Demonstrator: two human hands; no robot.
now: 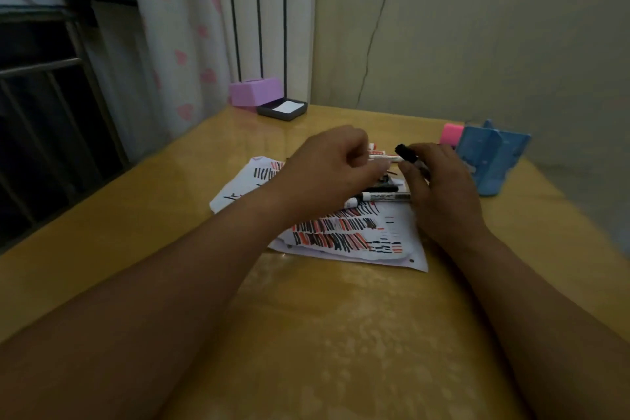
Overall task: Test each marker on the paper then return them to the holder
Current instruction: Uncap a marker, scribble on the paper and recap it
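Both hands are over the far edge of the paper (344, 232), which lies on the yellow table (136, 232) and is covered with rows of red and black strokes. The left hand (327, 174) is curled with its fingertips pinched on something too blurred to name, and the right hand (439, 187) grips a black marker (406, 153) between thumb and fingers. More markers (381, 196) lie on the paper between the hands, and the blue holder (491, 160) stands just right of the right hand

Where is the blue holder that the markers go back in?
The blue holder stands on the right side of the table, just past the right hand, with a pink thing right behind it.
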